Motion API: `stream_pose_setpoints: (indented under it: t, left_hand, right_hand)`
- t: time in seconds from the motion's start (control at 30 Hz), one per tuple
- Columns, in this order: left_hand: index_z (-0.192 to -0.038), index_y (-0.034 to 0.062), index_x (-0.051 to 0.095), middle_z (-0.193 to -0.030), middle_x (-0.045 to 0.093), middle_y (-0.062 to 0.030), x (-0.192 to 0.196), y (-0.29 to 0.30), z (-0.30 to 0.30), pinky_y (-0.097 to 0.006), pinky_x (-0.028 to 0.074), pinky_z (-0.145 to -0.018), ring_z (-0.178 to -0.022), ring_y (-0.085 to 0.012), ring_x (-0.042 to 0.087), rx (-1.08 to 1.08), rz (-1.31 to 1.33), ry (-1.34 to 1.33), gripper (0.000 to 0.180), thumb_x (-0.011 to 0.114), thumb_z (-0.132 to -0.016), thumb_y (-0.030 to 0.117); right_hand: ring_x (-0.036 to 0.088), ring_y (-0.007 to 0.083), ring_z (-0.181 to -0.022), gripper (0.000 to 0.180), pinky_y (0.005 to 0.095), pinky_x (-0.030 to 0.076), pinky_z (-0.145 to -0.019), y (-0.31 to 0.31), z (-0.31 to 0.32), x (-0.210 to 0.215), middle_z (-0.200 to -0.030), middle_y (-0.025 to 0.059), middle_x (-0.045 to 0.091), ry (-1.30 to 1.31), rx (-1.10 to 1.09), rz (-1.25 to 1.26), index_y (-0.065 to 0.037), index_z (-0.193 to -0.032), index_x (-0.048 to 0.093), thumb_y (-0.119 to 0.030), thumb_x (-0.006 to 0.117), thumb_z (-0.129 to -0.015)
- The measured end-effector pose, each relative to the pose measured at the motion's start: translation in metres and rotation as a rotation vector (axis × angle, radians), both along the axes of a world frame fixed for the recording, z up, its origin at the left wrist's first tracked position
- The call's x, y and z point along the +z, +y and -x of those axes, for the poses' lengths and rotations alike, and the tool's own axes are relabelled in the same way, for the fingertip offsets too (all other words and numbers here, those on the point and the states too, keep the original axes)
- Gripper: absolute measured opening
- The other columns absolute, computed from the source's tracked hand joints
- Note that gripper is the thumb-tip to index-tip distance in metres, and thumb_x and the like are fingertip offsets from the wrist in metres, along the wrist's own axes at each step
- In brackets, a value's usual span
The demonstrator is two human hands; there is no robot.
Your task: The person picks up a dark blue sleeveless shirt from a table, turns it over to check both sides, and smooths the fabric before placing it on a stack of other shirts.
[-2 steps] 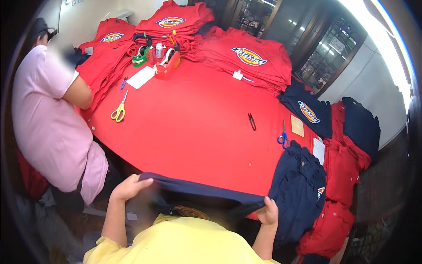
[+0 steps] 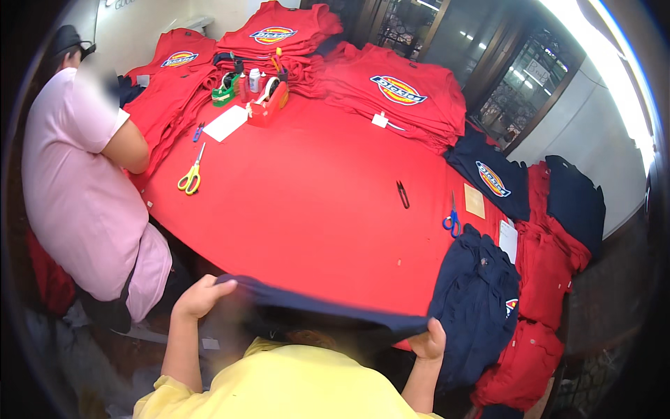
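A dark navy garment (image 2: pixel 328 311), probably a shirt, stretches between my two hands over the near edge of the red-covered table (image 2: pixel 293 188). My left hand (image 2: pixel 201 297) pinches its upper left corner, thumb on top. At the other end, my right hand (image 2: pixel 427 340) grips the upper right corner. The cloth's top edge is pulled fairly straight and slopes down to the right; its lower part is hidden behind my yellow sleeve and body. Just right of my right hand lies a crumpled navy shirt pile (image 2: pixel 474 300) with part of a printed emblem showing.
Yellow-handled scissors (image 2: pixel 190 174), black thread snips (image 2: pixel 403 195) and blue-handled scissors (image 2: pixel 452 222) lie on the table. Red shirt stacks (image 2: pixel 394 91) line the far side, by a red tape dispenser (image 2: pixel 264 110). Red folded garments (image 2: pixel 544 293) stand right. A person in pink (image 2: pixel 87 181) works at left.
The garment is drawn slightly wider, my left hand a little further left and my right a touch right. The emblem patch seen below the cloth's edge is now mostly covered.
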State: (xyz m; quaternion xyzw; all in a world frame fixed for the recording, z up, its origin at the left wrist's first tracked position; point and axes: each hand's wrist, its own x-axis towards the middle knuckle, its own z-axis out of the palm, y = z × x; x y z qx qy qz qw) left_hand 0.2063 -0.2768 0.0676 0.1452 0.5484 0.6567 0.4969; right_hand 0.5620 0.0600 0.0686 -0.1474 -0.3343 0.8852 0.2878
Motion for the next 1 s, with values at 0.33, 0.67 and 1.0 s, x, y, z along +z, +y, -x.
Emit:
stream_pose_setpoints:
  t: [0.33, 0.67, 1.0]
  left_hand:
    - [-0.103, -0.0053, 0.066, -0.101, 0.067, -0.0161, 0.038, 0.003, 0.039, -0.039, 0.051, -0.08, -0.091, -0.0286, 0.065, 0.152, -0.857, -0.008, 0.025, 0.065, -0.08, 0.005]
    - [-0.12, -0.0052, 0.053, -0.11, 0.064, -0.0157, 0.104, 0.051, 0.075, -0.035, 0.051, -0.085, -0.096, -0.0231, 0.064, 0.33, -0.954, 0.104, 0.036, 0.056, -0.088, 0.011]
    - [-0.136, -0.0012, 0.041, -0.129, 0.054, -0.0157, 0.003, 0.263, 0.227, -0.038, 0.049, -0.098, -0.113, -0.0252, 0.059, -0.057, -0.695, -0.324, 0.05, 0.051, -0.087, 0.002]
  right_hand:
    - [0.064, 0.0364, -0.102, 0.055, 0.0532, 0.049, -0.093, 0.036, 0.015, 0.031, -0.113, 0.0253, 0.063, 0.464, 0.009, -0.354, 0.008, -0.126, 0.05, -0.011, 0.072, -0.08]
    - [0.048, 0.0336, -0.125, 0.058, 0.0511, 0.035, -0.105, 0.109, 0.072, 0.126, -0.135, 0.0258, 0.049, 0.619, 0.519, -0.567, 0.004, -0.129, 0.05, -0.038, 0.062, -0.09]
    - [0.055, 0.018, -0.116, 0.044, 0.0333, 0.033, -0.109, 0.167, 0.28, 0.015, -0.119, 0.0125, 0.062, 0.198, -0.195, -0.083, 0.004, -0.114, 0.058, -0.036, 0.055, -0.095]
